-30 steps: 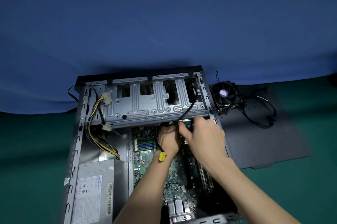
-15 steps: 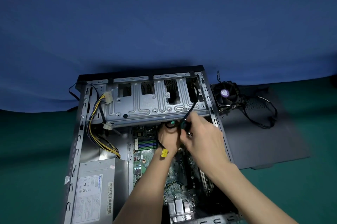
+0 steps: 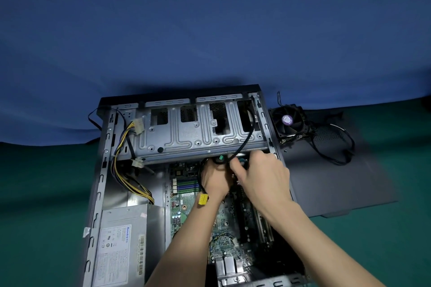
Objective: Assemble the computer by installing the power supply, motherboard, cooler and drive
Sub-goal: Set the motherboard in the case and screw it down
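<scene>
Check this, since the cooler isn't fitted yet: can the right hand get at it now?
Likely yes, once freed: the right hand grips a black cable; nothing blocks the cooler beside the case.

A single wide-angle view from the person's head looks forward and steeply down along both forearms. The left hand and right hand sit close, near centre, over the open computer case; beyond them rises blue cloth.

The cloth is blue, the table teal. The case and supply are grey, the board green, the cable black, a plug yellow. The black cooler bears a purple label; the panel is dark grey.
</scene>
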The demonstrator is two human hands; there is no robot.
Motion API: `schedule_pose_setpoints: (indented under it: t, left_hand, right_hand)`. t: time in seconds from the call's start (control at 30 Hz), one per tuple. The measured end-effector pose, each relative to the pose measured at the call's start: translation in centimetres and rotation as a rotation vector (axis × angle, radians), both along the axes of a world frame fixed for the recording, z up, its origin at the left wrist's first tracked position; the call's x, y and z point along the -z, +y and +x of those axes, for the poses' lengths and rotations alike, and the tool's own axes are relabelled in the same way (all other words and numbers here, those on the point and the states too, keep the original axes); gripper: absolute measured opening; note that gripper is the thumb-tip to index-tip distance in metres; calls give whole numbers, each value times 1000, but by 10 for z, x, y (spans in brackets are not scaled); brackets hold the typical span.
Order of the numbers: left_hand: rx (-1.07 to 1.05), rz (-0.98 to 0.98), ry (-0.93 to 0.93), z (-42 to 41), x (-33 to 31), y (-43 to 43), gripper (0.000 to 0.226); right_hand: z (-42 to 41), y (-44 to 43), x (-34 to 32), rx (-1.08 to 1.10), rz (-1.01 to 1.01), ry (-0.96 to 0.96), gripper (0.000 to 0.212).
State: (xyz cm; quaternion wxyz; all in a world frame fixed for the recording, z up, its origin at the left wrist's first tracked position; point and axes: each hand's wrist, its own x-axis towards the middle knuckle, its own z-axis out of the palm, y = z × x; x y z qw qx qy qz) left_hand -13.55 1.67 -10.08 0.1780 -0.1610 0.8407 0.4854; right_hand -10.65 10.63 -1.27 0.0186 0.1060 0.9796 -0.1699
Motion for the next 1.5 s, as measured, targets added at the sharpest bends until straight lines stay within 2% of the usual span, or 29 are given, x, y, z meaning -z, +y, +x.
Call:
schedule_pose_setpoints:
  t: [0.07, 0.13, 0.2, 0.3, 0.4, 0.5, 0.57, 0.67, 0.77, 0.87, 0.97, 1.03, 1.13, 1.2, 1.27, 1.3, 1.4, 1.5]
  left_hand:
    - [-86, 119, -5, 2, 0, 0, 30]
    - [-92, 173, 12, 4, -1, 1, 21]
    - [6, 102, 43, 4, -4, 0, 23]
    - [164, -62, 34, 0, 0, -1, 41]
    - [97, -22, -106, -6, -2, 1, 38]
    - [5, -39, -17, -7, -4, 2, 29]
    - [25, -31, 77, -2, -7, 1, 27]
    - [-34, -35, 64, -1, -3, 1, 26]
    - [-62, 7, 3, -4, 0, 2, 21]
    - [-38, -12, 23, -5, 0, 3, 19]
    - [-66, -18, 37, -4, -1, 4, 20]
    - [-22, -71, 46, -5, -2, 4, 19]
    - [262, -266, 101, -2, -5, -1, 15]
    - [413, -323, 132, 6, -9, -3, 16]
    - [456, -329, 136, 18, -14, -2, 19]
    - [461, -345, 136, 24, -16, -1, 24]
    - [559, -345, 69, 45, -23, 5, 38]
    - [672, -270, 35, 64, -40, 11, 28]
  right_hand:
    - [2, -1, 0, -46, -20, 29, 38]
    - [6, -1, 1, -153, -52, 55, 32]
    - [5, -2, 3, -159, -68, 49, 26]
    - [-1, -1, 2, -15, -30, -13, 39]
    - [3, 0, 0, -65, -11, 5, 43]
    - [8, 1, 1, -179, -46, 19, 29]
    - [4, 2, 1, -108, -62, 33, 25]
    - [0, 4, -4, 10, -16, -15, 44]
    - [5, 5, -6, -52, -3, 35, 36]
    - [6, 5, -4, -144, -55, 54, 27]
    - [-1, 2, -4, -115, -113, 58, 24]
    - [-2, 0, -3, -81, -116, 33, 30]
    - [3, -1, -3, -62, -133, 1, 33]
    - [10, 4, -9, -22, -181, 27, 28]
    - [18, 17, -20, 69, -251, 105, 23]
    - [21, 28, -25, 132, -335, 139, 19]
    - [26, 72, -41, 295, -766, 248, 15]
    - [24, 119, -50, 377, -995, 354, 19]
